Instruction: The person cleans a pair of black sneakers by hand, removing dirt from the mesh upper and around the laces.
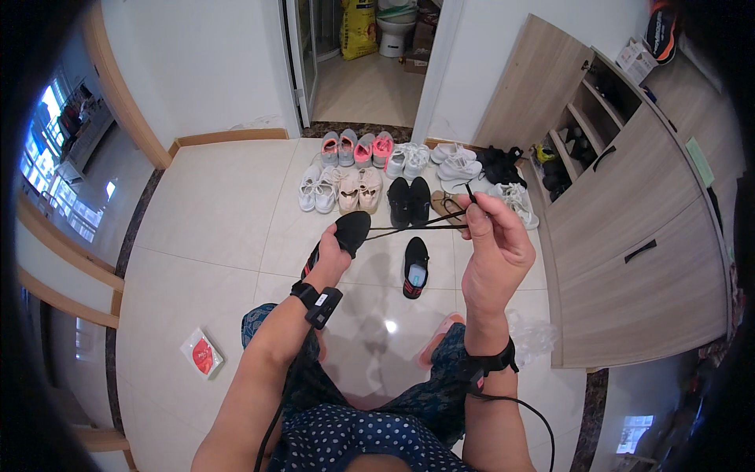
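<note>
You stand in a home, apparently at its entry. Evidence noted: shoes (399, 200) lie in rows on the tiled floor (204, 212) ahead of you; a cabinet (629, 244) stands partly open to your right; a toilet (395, 33) shows in the room (358, 90) beyond.

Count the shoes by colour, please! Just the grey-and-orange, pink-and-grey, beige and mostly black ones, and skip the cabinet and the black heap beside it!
Grey-and-orange shoes: 2
Pink-and-grey shoes: 2
Beige shoes: 2
Mostly black shoes: 4 (held shoe in the left hand, lone shoe on the floor, pair in the row)
Total: 10
</note>
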### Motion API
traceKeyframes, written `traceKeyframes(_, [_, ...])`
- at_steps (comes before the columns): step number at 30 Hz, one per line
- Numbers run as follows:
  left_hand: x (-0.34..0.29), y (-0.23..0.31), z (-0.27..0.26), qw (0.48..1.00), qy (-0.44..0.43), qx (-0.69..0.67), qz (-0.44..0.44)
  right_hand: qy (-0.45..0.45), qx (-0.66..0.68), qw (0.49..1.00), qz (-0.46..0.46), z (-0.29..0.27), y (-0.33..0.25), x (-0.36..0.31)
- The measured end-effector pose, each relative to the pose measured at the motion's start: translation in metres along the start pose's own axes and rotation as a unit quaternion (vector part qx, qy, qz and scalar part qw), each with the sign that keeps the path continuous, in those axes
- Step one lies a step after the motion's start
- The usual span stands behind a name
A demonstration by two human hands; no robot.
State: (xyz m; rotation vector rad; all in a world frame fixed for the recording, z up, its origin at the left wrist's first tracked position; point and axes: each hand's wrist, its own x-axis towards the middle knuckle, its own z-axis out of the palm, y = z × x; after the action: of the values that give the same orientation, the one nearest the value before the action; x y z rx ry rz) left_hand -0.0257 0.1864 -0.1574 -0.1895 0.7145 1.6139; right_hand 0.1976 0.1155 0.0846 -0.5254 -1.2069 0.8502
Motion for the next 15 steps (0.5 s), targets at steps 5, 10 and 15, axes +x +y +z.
traceKeyframes(5, [0.006, -0.007, -0.013, 0.999, -0.040, 0.024, 0.017, -0.007, 0.022, 0.999, 0.039, 0.000, -0.002, 0.004])
traceKeyframes(10, [0.005, -0.032, -0.016, 0.998, 0.041, -0.009, 0.045, -0.003, 0.016, 0.997, 0.072, 0.001, 0.001, 0.008])
traceKeyframes(15, [0.018, -0.078, -0.081, 0.990, 0.089, -0.100, 0.051, -0.037, 0.000, 0.994, 0.103, 0.002, 0.018, 0.008])
